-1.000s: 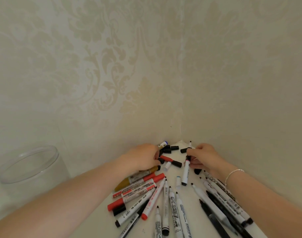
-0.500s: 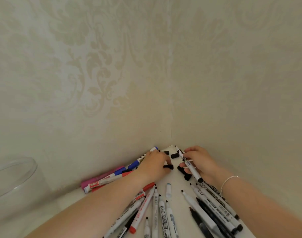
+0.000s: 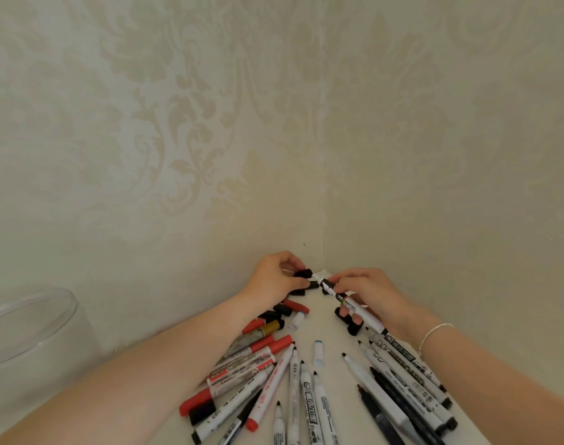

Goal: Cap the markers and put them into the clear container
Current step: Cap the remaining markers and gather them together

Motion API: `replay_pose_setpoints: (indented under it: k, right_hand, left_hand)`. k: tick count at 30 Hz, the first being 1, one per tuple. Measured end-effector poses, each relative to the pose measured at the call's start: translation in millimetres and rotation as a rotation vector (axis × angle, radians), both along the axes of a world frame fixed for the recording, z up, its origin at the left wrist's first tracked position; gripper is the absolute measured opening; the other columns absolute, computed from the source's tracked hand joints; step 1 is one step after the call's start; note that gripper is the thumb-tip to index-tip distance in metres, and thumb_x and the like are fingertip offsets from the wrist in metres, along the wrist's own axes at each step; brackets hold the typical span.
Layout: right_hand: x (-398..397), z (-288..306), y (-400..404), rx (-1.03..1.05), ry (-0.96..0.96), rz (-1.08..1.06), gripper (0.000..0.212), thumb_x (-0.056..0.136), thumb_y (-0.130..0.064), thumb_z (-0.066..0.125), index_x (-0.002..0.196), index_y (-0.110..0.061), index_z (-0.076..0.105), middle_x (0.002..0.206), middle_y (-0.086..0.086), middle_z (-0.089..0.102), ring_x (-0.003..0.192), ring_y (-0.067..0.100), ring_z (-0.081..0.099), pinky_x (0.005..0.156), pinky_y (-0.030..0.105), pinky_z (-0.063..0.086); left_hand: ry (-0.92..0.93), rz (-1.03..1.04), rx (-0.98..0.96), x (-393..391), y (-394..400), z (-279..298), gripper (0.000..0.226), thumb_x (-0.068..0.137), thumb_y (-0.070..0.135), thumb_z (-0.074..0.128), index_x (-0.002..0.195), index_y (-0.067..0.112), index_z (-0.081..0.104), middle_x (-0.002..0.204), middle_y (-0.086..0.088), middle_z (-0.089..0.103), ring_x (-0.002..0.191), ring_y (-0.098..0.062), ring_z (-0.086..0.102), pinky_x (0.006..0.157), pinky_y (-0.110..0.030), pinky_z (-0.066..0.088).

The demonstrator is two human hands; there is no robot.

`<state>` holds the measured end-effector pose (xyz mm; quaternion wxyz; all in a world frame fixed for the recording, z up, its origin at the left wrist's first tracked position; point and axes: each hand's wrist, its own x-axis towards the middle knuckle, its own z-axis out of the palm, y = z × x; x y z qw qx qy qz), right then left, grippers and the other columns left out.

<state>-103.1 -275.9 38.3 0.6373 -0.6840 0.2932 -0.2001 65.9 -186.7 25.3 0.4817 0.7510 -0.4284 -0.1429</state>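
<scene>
My right hand [image 3: 367, 292] grips a white marker [image 3: 349, 305] with black lettering, its tip pointing up and left toward the wall corner. My left hand [image 3: 274, 277] pinches a black cap [image 3: 303, 273] right at that marker's tip. The two hands meet just above the white table. Several uncapped and capped markers, black, red and white, lie fanned out below the hands [image 3: 293, 380]. Loose black caps [image 3: 349, 319] lie near the right hand. The clear container [image 3: 30, 329] stands at the far left against the wall.
Patterned wallpapered walls meet in a corner just behind the hands. A small white cap with a blue end [image 3: 318, 353] lies among the markers. A gold-banded marker [image 3: 271, 327] and red-capped markers [image 3: 258, 351] lie under my left forearm.
My right hand has lifted the white marker and turned its tip toward the left hand. My left hand has picked up a black cap and brought it to the tip. The view shifted right.
</scene>
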Motion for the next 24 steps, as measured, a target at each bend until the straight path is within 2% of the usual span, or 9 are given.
replay_pose_setpoints:
  k: [5, 9, 11, 14, 17, 19, 24]
  right_hand:
    - [1, 2, 5, -0.059, 0.059, 0.009, 0.016, 0.086, -0.003, 0.059, 0.096, -0.005, 0.070, 0.065, 0.013, 0.063, 0.044, 0.016, 0.058, 0.042, 0.025, 0.047]
    - [0, 4, 7, -0.080, 0.056, 0.000, 0.015, 0.085, -0.003, 0.059, 0.094, -0.006, 0.070, 0.066, 0.013, 0.062, 0.044, 0.016, 0.057, 0.042, 0.026, 0.047]
    - [-1, 5, 6, -0.070, 0.016, -0.019, 0.015, 0.085, -0.003, 0.058, 0.092, -0.007, 0.071, 0.066, 0.014, 0.063, 0.043, 0.016, 0.056, 0.041, 0.025, 0.046]
    - [-4, 6, 5, -0.048, -0.043, -0.023, 0.016, 0.084, -0.001, 0.058, 0.090, -0.008, 0.072, 0.068, 0.014, 0.064, 0.048, 0.021, 0.058, 0.041, 0.026, 0.046]
    - [-4, 6, 6, -0.046, -0.050, 0.000, 0.016, 0.083, -0.001, 0.059, 0.089, -0.009, 0.072, 0.069, 0.015, 0.064, 0.051, 0.022, 0.059, 0.042, 0.026, 0.046]
    - [-4, 6, 8, -0.060, -0.035, 0.020, 0.016, 0.083, -0.002, 0.060, 0.088, -0.010, 0.072, 0.074, 0.017, 0.065, 0.054, 0.022, 0.060, 0.042, 0.026, 0.047]
    - [-4, 7, 11, -0.082, -0.027, 0.038, 0.016, 0.082, 0.000, 0.060, 0.091, -0.008, 0.072, 0.078, 0.014, 0.067, 0.053, 0.020, 0.060, 0.043, 0.026, 0.047]
  left_hand:
    - [-0.158, -0.042, 0.043, -2, 7, 4, 0.020, 0.077, 0.004, 0.074, 0.086, 0.019, 0.065, 0.088, 0.002, 0.069, 0.082, -0.012, 0.065, 0.069, -0.013, 0.049]
    - [-0.245, -0.031, 0.074, -1, 10, 10, 0.020, 0.080, 0.009, 0.073, 0.085, 0.026, 0.064, 0.094, 0.004, 0.068, 0.090, -0.011, 0.064, 0.080, -0.024, 0.050]
    - [-0.125, 0.023, 0.035, -1, 10, 14, 0.015, 0.083, 0.013, 0.071, 0.094, 0.021, 0.066, 0.094, 0.001, 0.070, 0.089, -0.013, 0.066, 0.080, -0.026, 0.052]
    - [0.359, 0.045, 0.011, -4, 11, 20, 0.020, 0.092, 0.019, 0.062, 0.112, 0.016, 0.061, 0.096, -0.005, 0.074, 0.089, -0.017, 0.071, 0.091, -0.033, 0.053]
    - [0.658, 0.002, -0.023, -5, 12, 22, 0.017, 0.096, 0.018, 0.057, 0.110, 0.009, 0.061, 0.099, -0.007, 0.075, 0.094, -0.019, 0.072, 0.095, -0.038, 0.051]
    - [0.729, -0.006, -0.050, -7, 12, 24, 0.019, 0.096, 0.018, 0.056, 0.109, 0.005, 0.062, 0.100, -0.010, 0.074, 0.094, -0.020, 0.072, 0.091, -0.037, 0.053]
    - [0.726, -0.016, -0.025, -14, 13, 27, 0.019, 0.096, 0.019, 0.056, 0.106, 0.003, 0.061, 0.105, -0.013, 0.072, 0.096, -0.022, 0.070, 0.086, -0.036, 0.055]
